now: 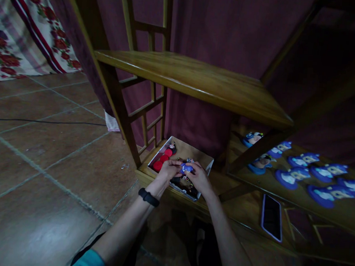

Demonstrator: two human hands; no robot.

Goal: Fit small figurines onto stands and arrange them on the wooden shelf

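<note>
I've got both hands over the cardboard box [206, 161] on the low shelf: left hand [169, 169] and right hand [198, 177] pinching one blue figure [186, 168] between the fingertips. Red pieces [161, 161] sit just beside; I'd keep the grip light, above the box, so a slip drops inside

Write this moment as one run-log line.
left hand: on blue figure | right hand: holding it | over box | shelf: blue figures
</note>
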